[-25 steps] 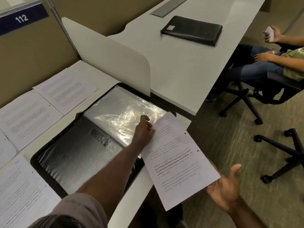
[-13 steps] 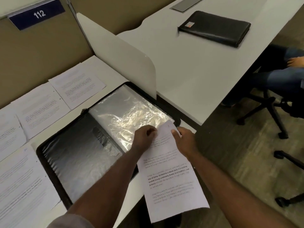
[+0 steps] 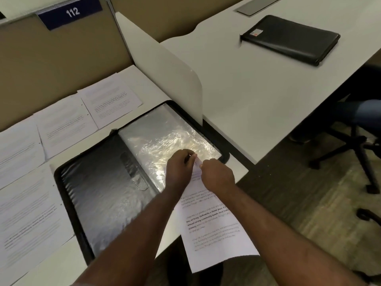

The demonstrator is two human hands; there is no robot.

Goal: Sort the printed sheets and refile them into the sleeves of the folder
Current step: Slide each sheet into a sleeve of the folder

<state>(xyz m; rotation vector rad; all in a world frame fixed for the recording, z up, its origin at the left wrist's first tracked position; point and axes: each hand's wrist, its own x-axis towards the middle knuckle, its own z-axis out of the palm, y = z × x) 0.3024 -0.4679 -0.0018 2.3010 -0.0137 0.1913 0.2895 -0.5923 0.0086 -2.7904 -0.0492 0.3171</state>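
From the head view, both hands meet at the near edge of the open folder point(image 3: 99, 195). The left hand point(image 3: 179, 169) and the right hand point(image 3: 217, 174) each pinch the top edge of one printed sheet point(image 3: 214, 228), which trails back between the forearms, past the surface point(image 3: 237, 96) edge. Just beyond the fingertips lies the crinkled clear sleeve point(image 3: 165, 139) (its opening cannot be made out). More printed sheets point(image 3: 64, 124) lie well left of the left hand. The sheet looks light and limp, likely to buckle; holding near the leading corners should steer it in.
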